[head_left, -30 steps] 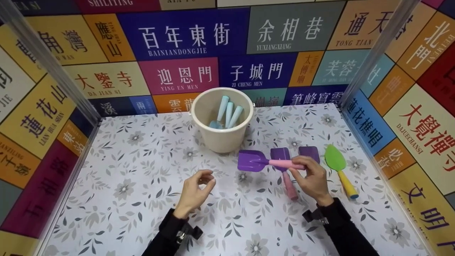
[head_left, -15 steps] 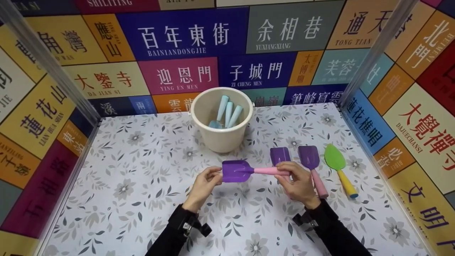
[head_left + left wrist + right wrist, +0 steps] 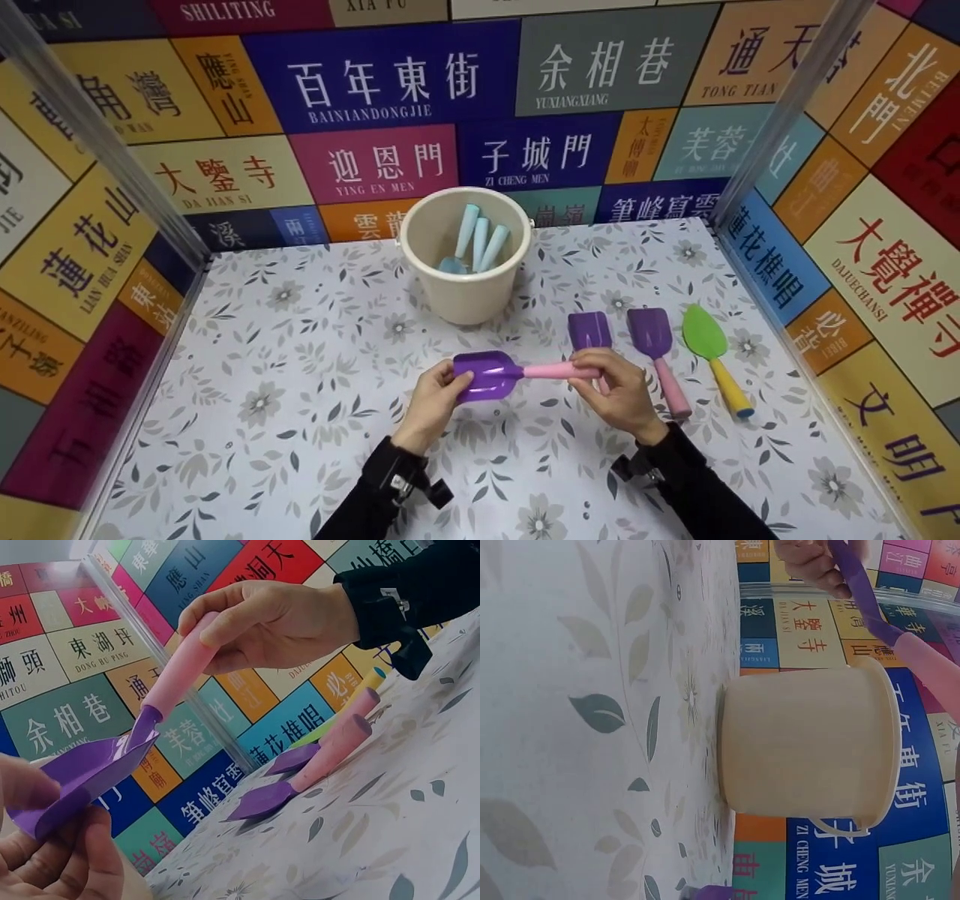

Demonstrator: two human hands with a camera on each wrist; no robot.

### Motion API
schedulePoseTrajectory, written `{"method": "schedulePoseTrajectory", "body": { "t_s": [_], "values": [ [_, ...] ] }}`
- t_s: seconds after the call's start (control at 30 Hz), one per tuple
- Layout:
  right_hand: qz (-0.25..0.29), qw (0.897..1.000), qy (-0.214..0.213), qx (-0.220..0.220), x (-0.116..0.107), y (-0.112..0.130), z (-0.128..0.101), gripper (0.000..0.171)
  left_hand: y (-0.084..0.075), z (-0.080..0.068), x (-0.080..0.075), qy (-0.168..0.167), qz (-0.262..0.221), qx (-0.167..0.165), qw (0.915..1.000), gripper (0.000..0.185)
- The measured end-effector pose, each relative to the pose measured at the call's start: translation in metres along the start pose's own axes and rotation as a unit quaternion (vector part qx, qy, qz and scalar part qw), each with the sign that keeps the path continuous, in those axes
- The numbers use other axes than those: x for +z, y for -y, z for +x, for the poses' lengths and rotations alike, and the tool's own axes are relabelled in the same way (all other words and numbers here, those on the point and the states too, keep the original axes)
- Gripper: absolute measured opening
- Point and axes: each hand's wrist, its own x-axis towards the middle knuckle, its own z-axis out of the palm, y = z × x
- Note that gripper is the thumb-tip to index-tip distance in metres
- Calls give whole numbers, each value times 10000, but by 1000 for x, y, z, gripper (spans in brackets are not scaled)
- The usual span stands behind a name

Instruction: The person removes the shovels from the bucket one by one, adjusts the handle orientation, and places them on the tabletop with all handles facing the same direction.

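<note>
A toy shovel with a purple blade [image 3: 491, 379] and a pink handle [image 3: 551, 370] is held level above the table between both hands. My left hand [image 3: 426, 409] pinches the blade's end, thumb on top and fingers beneath, as the left wrist view also shows. At the handle's far end, my right hand [image 3: 616, 394] grips it between thumb and fingers. Beneath and beside the right hand lie two similar purple shovels, a nearer one [image 3: 589, 330] partly hidden by that hand and another [image 3: 651, 334] to its right.
A cream bucket [image 3: 466, 304] stands behind the hands, with several light-blue handles [image 3: 466, 231] inside. Farther right lies a green trowel [image 3: 705, 332] with a yellow handle. Walls printed with coloured signs enclose the flower-patterned tabletop [image 3: 262, 405].
My right hand has brought the shovel left and toward me, off the shovels on the table. My left hand has moved right and taken hold of the blade's end.
</note>
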Motion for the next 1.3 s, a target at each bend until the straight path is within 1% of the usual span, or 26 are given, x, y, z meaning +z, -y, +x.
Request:
{"method": "schedulePoseTrajectory", "body": {
  "t_s": [0.07, 0.17, 0.27, 0.37, 0.47, 0.53, 0.6, 0.73, 0.83, 0.87, 0.97, 1.0, 1.07, 1.2, 1.3],
  "values": [
    [-98, 9999, 86, 20, -1, 1, 1, 35, -1, 0, 1, -82, 11, -20, 10000, 15],
    [-517, 9985, 183, -28, -3, 2, 3, 35, -2, -1, 3, -182, 34, -38, 9998, 16],
    [-965, 9949, 287, -62, -6, 3, 4, 35, -5, -1, 5, -255, 158, 37, 9995, 19],
    [-1220, 9914, 468, -89, -9, 5, 8, 37, -8, -2, 6, -339, 496, 226, 9979, 22],
    [-1385, 9876, 724, -129, -13, 7, 12, 39, -12, -5, 6, -415, 1001, 458, 9931, 25],
    [-1472, 9847, 920, -117, -17, 9, 14, 40, -15, -7, 5, -397, 1359, 633, 9879, 25],
    [-1631, 9803, 1091, -215, -19, 12, 18, 42, -17, -9, 5, -368, 1645, 821, 9823, 24],
    [-2054, 9672, 1459, -325, -19, 19, 26, 47, -19, -10, 7, -311, 2112, 1193, 9696, 18],
    [-2264, 9577, 1751, -301, -14, 22, 27, 49, -19, -12, 9, -306, 2496, 1446, 9570, 13],
    [-2301, 9551, 1845, -278, -12, 22, 27, 50, -19, -13, 10, -300, 2648, 1531, 9516, 11],
    [-2300, 9505, 2073, -255, -4, 22, 25, 50, -17, -14, 11, -276, 3027, 1767, 9362, 9],
    [-2283, 9491, 2157, -225, -2, 22, 24, 49, -16, -14, 11, -274, 3118, 1806, 9324, 9],
    [-2279, 9457, 2314, -132, 2, 23, 21, 48, -15, -14, 11, -250, 3228, 1902, 9268, 8],
    [-2433, 9343, 2600, 153, 7, 25, 17, 45, -13, -15, 11, -245, 3322, 2040, 9206, 8],
    [-2563, 9267, 2731, 300, 8, 26, 13, 44, -12, -16, 11, -234, 3390, 2091, 9169, 8]
  ]
}}
